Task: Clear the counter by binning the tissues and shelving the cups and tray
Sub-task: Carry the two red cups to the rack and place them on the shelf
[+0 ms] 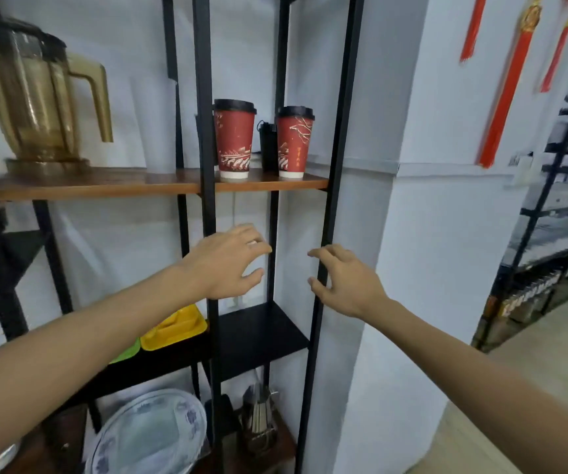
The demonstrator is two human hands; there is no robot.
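Two red paper cups with black lids stand upright on the wooden shelf [104, 186] of a black metal rack: the left cup [234, 140] and the right cup [293, 142]. Below that shelf my left hand [228, 261] and my right hand [344, 280] hover in front of the rack, fingers spread, each holding nothing. A yellow tray [176, 328] lies on a lower black shelf [258, 336], partly hidden by my left forearm, with a green tray [126, 352] beside it. No tissues are in view.
A smoky blender jug [41, 94] stands at the left of the wooden shelf; a small black container [268, 145] sits between the cups. A patterned plate [149, 436] and a metal pitcher [258, 415] rest lower down. Black rack posts [203, 131] cross the front. A white wall stands at right.
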